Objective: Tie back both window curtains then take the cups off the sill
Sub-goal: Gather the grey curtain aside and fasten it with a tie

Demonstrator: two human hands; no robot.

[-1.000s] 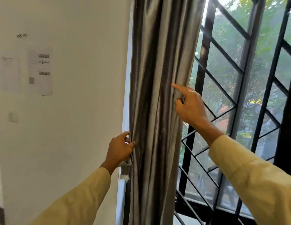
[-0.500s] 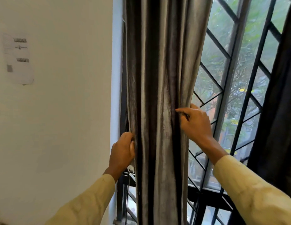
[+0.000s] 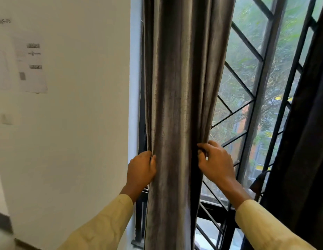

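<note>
- Low centre, I see the left hand [image 3: 141, 168] with its fingers curled round the left edge of the gathered grey-brown velvety curtain [image 3: 182, 87].
- Just right of it, the right hand [image 3: 215, 161] pinches the right-side folds with bent fingers.
- That curtain hangs upright through mid-frame.
- Behind is the black diagonal window grille [image 3: 261, 87].
- The dark second curtain [image 3: 305, 141] is at the right edge.
- Printed paper sheets [image 3: 31, 69] are on the white wall [image 3: 81, 123], upper left.

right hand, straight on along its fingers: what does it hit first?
The grey curtain: the right hand pinches its window-side edge, fingers aimed left into the folds. Beyond them, probably the left hand on the other edge.
</note>
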